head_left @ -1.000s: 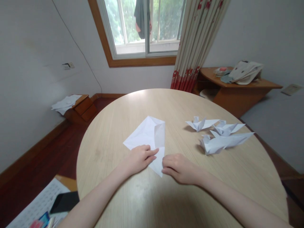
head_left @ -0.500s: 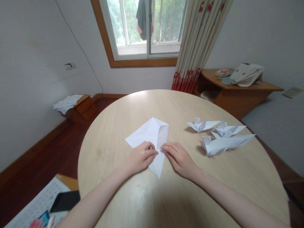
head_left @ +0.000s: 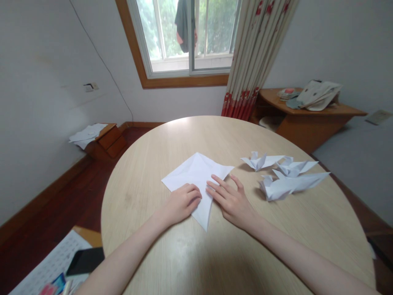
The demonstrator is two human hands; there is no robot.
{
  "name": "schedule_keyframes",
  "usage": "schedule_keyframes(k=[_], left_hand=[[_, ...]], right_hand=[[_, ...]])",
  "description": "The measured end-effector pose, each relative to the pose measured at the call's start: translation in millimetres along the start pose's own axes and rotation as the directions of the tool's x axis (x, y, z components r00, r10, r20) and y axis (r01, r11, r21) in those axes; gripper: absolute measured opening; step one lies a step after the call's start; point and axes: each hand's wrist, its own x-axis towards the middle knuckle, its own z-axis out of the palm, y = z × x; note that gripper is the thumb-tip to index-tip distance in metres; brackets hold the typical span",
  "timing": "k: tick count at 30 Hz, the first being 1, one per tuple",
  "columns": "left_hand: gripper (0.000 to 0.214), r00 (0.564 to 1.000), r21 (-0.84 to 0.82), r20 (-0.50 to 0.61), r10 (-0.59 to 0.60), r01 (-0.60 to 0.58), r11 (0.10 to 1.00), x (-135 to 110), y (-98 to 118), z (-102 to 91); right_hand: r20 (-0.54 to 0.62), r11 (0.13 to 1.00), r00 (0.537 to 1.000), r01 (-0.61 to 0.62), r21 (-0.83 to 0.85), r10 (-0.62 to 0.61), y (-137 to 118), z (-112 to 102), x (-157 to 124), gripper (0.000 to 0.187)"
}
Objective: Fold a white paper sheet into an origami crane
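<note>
A white sheet of paper (head_left: 193, 174) lies unfolded and creased on the round wooden table (head_left: 147, 180). My left hand (head_left: 181, 203) rests on its near left part with the fingers curled, pressing the paper down. My right hand (head_left: 230, 198) lies flat on the sheet's right side, fingers stretched out and spread. Three folded white paper cranes (head_left: 284, 176) sit to the right of my right hand, apart from it.
A phone (head_left: 84, 261) and printed papers lie at the lower left below the table edge. A wooden desk (head_left: 307, 114) with bags stands at the back right beside a curtain (head_left: 258, 57). A small drawer unit (head_left: 104, 139) with papers sits by the left wall.
The folded right flap of the sheet has been opened out flat to the right. My right hand went from pinching the paper's near edge to lying spread on it. The left hand stayed.
</note>
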Motion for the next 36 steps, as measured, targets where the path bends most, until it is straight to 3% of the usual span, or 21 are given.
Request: schedule_keyframes(k=[6,13,18,23,29,33,36], left_hand=[[0.018,1.000,0.027,0.014,-0.007,0.007,1.000,-1,-2,0.2],[0.017,1.000,0.042,0.009,-0.002,0.002,0.999,-1,-2,-1.1],[0.022,1.000,-0.019,0.017,0.008,-0.008,1.000,-1,1,-1.9],[0.042,0.996,-0.109,0.061,0.064,-0.057,0.992,-2,3,-5.7],[0.074,0.989,-0.117,0.023,0.148,-0.144,0.983,-4,5,-5.7],[0.054,0.980,-0.004,-0.083,0.179,-0.180,0.984,-5,5,-2.4],[0.038,0.949,0.031,-0.196,0.248,-0.247,0.969,-5,6,-0.6]], right_hand=[[-0.026,0.996,0.999,-0.020,0.082,0.022,5,5,-4,0.036],[0.146,0.991,0.987,0.050,0.126,-0.068,14,2,-5,0.036],[0.196,0.975,0.976,0.049,0.219,-0.093,18,-2,-4,0.038],[0.195,0.962,0.978,0.013,0.272,-0.068,19,1,-4,0.038],[0.105,0.937,0.992,-0.097,0.335,0.065,19,8,-3,0.027],[0.065,0.930,0.993,-0.118,0.348,0.101,17,8,-3,0.024],[0.043,0.928,0.994,-0.112,0.356,0.103,15,6,-3,0.024]])
